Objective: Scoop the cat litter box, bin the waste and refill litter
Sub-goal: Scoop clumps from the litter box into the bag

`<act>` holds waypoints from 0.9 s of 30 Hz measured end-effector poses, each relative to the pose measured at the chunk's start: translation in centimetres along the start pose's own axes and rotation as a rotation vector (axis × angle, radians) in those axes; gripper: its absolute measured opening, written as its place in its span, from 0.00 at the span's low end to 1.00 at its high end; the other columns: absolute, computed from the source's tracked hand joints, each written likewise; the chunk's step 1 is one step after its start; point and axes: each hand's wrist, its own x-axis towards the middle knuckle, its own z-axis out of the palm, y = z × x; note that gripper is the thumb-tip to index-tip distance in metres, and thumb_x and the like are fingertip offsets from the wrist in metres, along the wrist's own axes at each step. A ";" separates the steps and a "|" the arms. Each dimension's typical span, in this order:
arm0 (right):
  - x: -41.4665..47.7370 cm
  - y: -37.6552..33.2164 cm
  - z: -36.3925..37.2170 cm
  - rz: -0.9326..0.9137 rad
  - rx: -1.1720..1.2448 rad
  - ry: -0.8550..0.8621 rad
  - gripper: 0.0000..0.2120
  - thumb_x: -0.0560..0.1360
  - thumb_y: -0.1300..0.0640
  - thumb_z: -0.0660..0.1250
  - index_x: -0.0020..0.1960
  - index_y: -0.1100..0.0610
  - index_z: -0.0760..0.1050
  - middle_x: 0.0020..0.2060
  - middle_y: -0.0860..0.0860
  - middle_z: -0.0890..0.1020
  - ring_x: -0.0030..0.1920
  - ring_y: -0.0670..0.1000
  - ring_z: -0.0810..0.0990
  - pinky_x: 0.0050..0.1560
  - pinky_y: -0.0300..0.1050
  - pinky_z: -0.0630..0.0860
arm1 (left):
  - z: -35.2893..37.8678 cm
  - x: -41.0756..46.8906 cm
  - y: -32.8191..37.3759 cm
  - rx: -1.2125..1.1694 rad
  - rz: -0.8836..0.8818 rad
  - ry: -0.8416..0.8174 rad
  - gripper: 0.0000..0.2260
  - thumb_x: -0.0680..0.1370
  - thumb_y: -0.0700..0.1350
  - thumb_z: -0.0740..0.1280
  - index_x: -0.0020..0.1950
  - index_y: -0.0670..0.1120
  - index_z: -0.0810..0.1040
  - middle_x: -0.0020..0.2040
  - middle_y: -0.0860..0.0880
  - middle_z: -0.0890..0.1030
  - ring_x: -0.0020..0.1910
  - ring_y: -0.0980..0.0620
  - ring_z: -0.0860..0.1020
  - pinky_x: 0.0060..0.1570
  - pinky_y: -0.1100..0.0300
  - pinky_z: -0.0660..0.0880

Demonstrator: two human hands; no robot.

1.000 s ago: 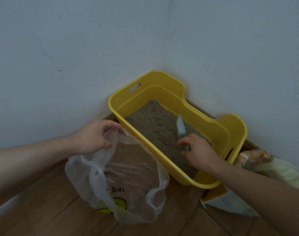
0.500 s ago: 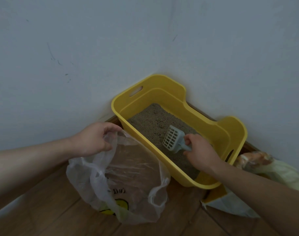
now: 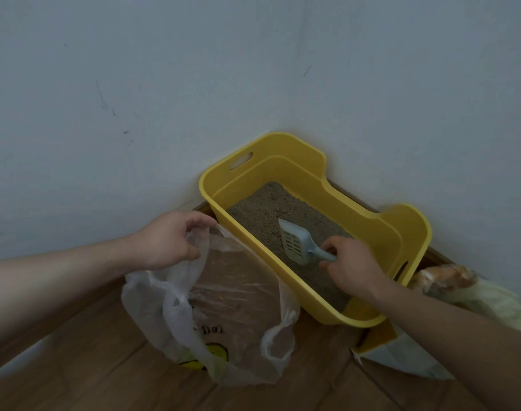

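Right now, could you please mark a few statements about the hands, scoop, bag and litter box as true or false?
1. The right hand holds the scoop by its handle inside the litter box. True.
2. The left hand holds nothing. False: it grips the plastic bag by its rim.
3. The litter box is blue. False: it is yellow.
4. The plastic bag sits on the floor beside the litter box. True.
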 end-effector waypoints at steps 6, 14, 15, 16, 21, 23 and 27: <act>-0.1 -0.2 -0.1 -0.010 0.056 -0.013 0.03 0.77 0.55 0.69 0.50 0.50 0.75 0.41 0.48 0.78 0.39 0.47 0.77 0.33 0.40 0.69 | -0.4 -0.4 0.4 -0.033 -0.015 0.017 0.28 0.69 0.34 0.75 0.65 0.53 0.77 0.61 0.55 0.80 0.63 0.56 0.76 0.66 0.53 0.73; -0.6 -0.2 -1.0 -0.005 0.010 -0.103 0.07 0.82 0.53 0.59 0.50 0.52 0.74 0.40 0.51 0.80 0.36 0.49 0.77 0.33 0.43 0.73 | -0.6 -0.6 0.6 -0.076 -0.003 0.021 0.28 0.69 0.32 0.76 0.67 0.51 0.77 0.63 0.54 0.79 0.64 0.56 0.76 0.69 0.53 0.71; -0.6 -0.3 -1.1 0.000 -0.011 -0.106 0.07 0.82 0.54 0.59 0.49 0.53 0.75 0.40 0.51 0.80 0.36 0.48 0.77 0.32 0.42 0.72 | -0.7 -0.6 0.6 -0.079 -0.004 0.020 0.28 0.69 0.32 0.76 0.67 0.50 0.77 0.63 0.54 0.79 0.65 0.56 0.75 0.69 0.53 0.71; -0.6 -0.2 -1.2 0.007 -0.036 -0.104 0.07 0.82 0.55 0.59 0.49 0.53 0.75 0.39 0.51 0.80 0.36 0.48 0.77 0.32 0.43 0.72 | -0.7 -0.6 0.6 -0.083 -0.005 0.017 0.28 0.69 0.32 0.75 0.67 0.50 0.77 0.63 0.54 0.79 0.65 0.56 0.75 0.69 0.52 0.71; -0.6 0.0 -2.0 0.065 -0.137 -0.086 0.05 0.77 0.59 0.62 0.45 0.54 0.76 0.37 0.50 0.80 0.35 0.48 0.77 0.30 0.41 0.74 | -0.8 -0.7 0.6 -0.106 0.005 0.004 0.28 0.69 0.32 0.75 0.63 0.55 0.76 0.63 0.55 0.79 0.65 0.57 0.75 0.69 0.52 0.71; -0.7 0.1 -2.2 0.085 -0.167 -0.100 0.06 0.77 0.60 0.62 0.45 0.55 0.77 0.35 0.52 0.80 0.32 0.48 0.76 0.29 0.41 0.73 | -0.8 -0.7 0.8 -0.093 0.010 0.009 0.28 0.69 0.32 0.76 0.65 0.53 0.77 0.63 0.54 0.79 0.65 0.56 0.75 0.69 0.53 0.71; -0.9 0.2 -2.6 0.110 -0.229 -0.140 0.08 0.78 0.58 0.61 0.43 0.56 0.77 0.31 0.50 0.76 0.29 0.47 0.72 0.24 0.37 0.67 | -0.9 -0.9 1.3 -0.083 0.010 0.017 0.28 0.69 0.32 0.76 0.67 0.50 0.77 0.63 0.54 0.79 0.65 0.56 0.75 0.67 0.56 0.71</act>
